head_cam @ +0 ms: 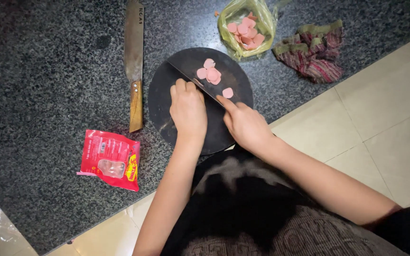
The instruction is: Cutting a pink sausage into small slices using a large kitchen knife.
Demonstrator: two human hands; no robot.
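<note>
The left hand (187, 110) presses down, fingers curled over whatever is being sliced; it is hidden beneath them. The right hand (245, 124) grips a dark knife (193, 78), forefinger along the spine. Slicing seems under way on the round board (167, 123); pink slices (210, 74) lie just beyond the blade.

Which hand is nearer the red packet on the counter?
Left. The left hand rests on the round board, just right of the red packet. The right hand, gripping the knife, is farther right.
</note>
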